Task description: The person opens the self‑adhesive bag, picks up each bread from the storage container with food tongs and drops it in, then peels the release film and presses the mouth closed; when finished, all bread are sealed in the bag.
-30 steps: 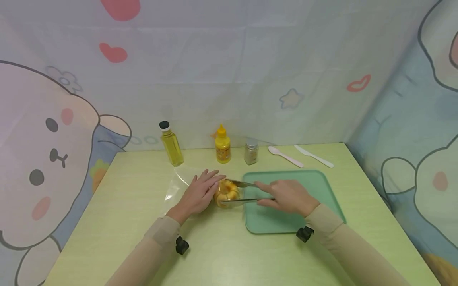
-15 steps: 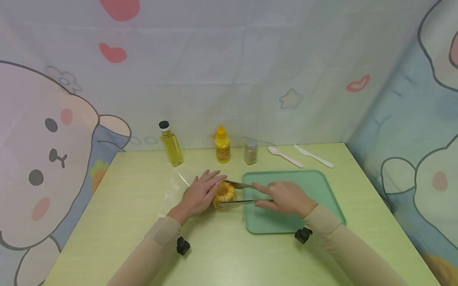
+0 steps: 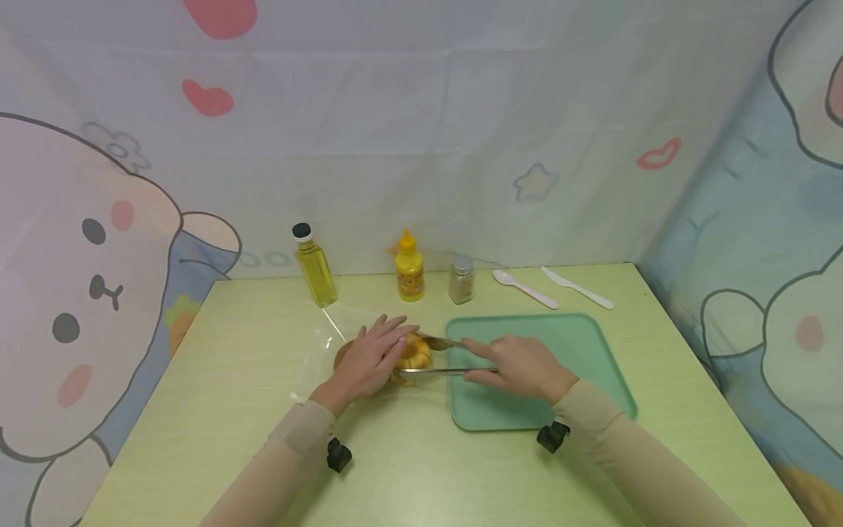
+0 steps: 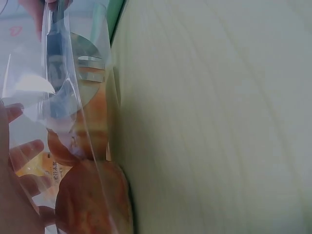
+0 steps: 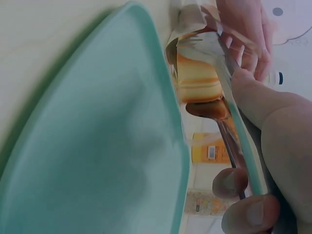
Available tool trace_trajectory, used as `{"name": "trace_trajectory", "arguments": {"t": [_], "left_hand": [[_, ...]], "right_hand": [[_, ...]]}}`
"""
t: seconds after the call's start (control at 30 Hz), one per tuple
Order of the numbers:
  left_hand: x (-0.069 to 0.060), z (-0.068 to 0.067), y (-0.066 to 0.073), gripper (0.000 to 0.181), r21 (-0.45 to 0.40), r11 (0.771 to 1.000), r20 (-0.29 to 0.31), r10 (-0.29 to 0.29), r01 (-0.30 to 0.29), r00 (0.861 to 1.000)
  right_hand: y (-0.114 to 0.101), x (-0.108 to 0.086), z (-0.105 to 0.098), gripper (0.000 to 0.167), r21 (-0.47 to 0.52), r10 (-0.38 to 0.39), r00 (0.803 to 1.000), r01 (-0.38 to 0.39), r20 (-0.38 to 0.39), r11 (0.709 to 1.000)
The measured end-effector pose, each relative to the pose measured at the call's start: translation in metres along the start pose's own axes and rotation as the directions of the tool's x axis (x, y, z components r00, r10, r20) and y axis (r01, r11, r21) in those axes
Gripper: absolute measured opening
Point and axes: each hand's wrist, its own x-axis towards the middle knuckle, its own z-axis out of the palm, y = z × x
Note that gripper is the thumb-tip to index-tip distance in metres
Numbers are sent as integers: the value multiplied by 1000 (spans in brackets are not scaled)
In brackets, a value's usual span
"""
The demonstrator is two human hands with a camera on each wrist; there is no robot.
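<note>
My right hand (image 3: pixel 527 364) grips metal tongs (image 3: pixel 435 371), whose arms lie either side of a golden, grooved bread roll (image 3: pixel 416 353). In the right wrist view, the roll (image 5: pixel 197 80) sits between the tong ends, pale with brown bands. A clear plastic bag (image 3: pixel 309 369) lies on the table, and the tong ends and roll are inside its mouth. My left hand (image 3: pixel 369 359) rests over the bag with fingers extended. Under it, a second round brown bread (image 4: pixel 92 200) touches the first in the left wrist view; mostly it is hidden in the head view.
A green tray (image 3: pixel 546 417) lies under my right hand. Along the back stand an oil bottle (image 3: pixel 317 274), a yellow squeeze bottle (image 3: pixel 410 274) and a shaker jar (image 3: pixel 462 282). A pink spoon (image 3: pixel 530 290) and a white plastic knife (image 3: pixel 579 288) lie behind the tray.
My right hand, the tongs and the roll have shifted slightly left, deeper into the bag. The brown bread's edge now shows left of my left hand, which has barely moved.
</note>
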Motion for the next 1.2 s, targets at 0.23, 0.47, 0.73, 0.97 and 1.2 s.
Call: {"name": "trace_trajectory", "arguments": {"t": [0.23,0.47,0.73,0.97,1.2], "left_hand": [[0,2,1,42,-4,1000,-17,-23,23,1000],[2,0,6,42,15,998,-27,-60,60,998],[3,-1,7,45,48,994,-22,-92,93,995],[4,-2,6,45,48,990,-19,-130,131,991],[5,-1,8,44,46,989,-12,-141,142,990]], "right_hand": [[-4,0,4,66,-42,5,1000,-5,-15,999],[-2,1,6,67,-53,-4,1000,4,-9,999],[8,1,7,73,-21,9,1000,-9,7,1000],[17,-14,-4,75,26,37,999,-38,19,999],[30,-39,-11,75,13,40,998,-39,-54,999]]}}
